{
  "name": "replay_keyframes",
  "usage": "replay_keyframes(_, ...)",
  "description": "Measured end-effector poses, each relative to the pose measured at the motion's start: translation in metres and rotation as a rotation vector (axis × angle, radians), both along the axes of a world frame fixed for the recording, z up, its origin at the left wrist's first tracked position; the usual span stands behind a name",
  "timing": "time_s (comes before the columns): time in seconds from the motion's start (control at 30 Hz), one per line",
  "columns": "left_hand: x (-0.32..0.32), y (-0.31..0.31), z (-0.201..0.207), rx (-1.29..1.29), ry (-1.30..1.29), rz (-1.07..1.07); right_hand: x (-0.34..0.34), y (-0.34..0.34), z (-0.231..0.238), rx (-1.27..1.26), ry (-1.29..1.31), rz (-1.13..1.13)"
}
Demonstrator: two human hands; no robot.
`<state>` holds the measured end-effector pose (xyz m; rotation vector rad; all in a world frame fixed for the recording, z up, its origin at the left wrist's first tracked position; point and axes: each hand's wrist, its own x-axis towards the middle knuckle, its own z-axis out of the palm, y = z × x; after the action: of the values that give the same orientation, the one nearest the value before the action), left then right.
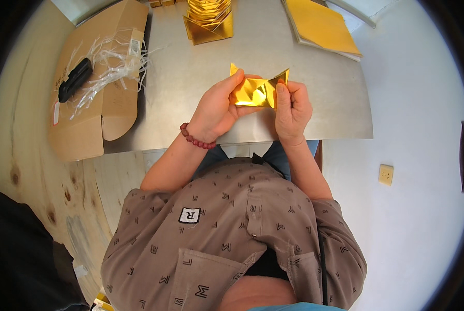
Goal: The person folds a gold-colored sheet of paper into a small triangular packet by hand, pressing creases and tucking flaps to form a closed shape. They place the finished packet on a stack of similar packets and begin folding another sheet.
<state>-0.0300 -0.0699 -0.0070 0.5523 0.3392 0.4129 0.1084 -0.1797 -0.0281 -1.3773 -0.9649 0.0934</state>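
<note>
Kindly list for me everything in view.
Gold piece: one, gold, in both hands
Folded stack: one, gold, top centre
Gold bits: several, gold, top edge
Paper stack: one, yellow, upper right
Table: one, silver-grey, upper centre
Cardboard: one, brown, left
Strips: several, clear, on cardboard
Dark object: one, black, on cardboard
Outlet: one, cream, right
Unclear item: one, black, lower left
Bracelet: one, maroon, left wrist
Shirt: one, brown-grey, lower centre
Left hand: one, bare, centre
Right hand: one, bare, centre

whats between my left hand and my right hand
A folded shiny gold piece spans the gap, its left end in the left hand, its right end in the right hand; the head view shows this.
</note>
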Motion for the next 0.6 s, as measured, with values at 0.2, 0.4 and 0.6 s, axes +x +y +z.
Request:
replay_keyframes(0.2,0.001,0.001,-0.008,-0.14,-0.009,-0.024,-0.002,0.0,-0.001,0.05,-0.081,-0.008)
replay_keyframes(0.4,-0.003,-0.005,0.001,0.145,0.017,0.061,0.002,-0.001,0.002,0.043,0.121,0.086)
replay_keyframes(0.6,-0.006,0.006,0.003,0.369,0.173,0.045,0.002,-0.002,0.006,-0.004,0.165,0.184)
